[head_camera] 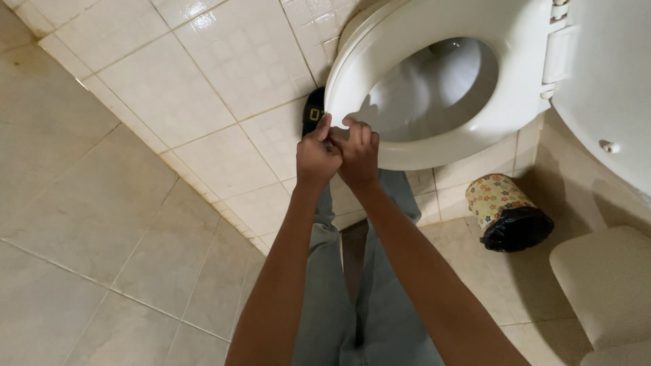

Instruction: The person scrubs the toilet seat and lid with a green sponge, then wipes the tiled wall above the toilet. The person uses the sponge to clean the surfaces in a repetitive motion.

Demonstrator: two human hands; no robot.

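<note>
Head view looks down along two bare forearms to the left hand (317, 154) and the right hand (357, 153), pressed together knuckle to knuckle just below the front rim of the white oval plastic toilet seat (407, 27). Both hands are curled into near fists with the thumbs raised toward the seat edge; whether something small is pinched between the fingers cannot be told, since the fingers hide whatever may lie there. The left thumb tip appears to touch, or nearly touch, the underside of the seat's front lip, while the right hand sits just beside it, slightly lower.

The seat lies directly above and ahead of the hands, lowered over the white ceramic bowl (441, 88), with the raised lid (603, 88) at the far right of the frame.

As a judgement, the hold on the seat looks slight: only fingertips meet a smooth, glossy edge, so a slip is plausible, and the seat could knock against the bowl. The person's legs in pale grey trousers (380, 298) stand close to the glazed white tiled step (224, 81), where footing may be poor if wet. A small floral waste bin with a black liner (505, 210) stands near the right leg and could be tipped by a sideways step.
</note>
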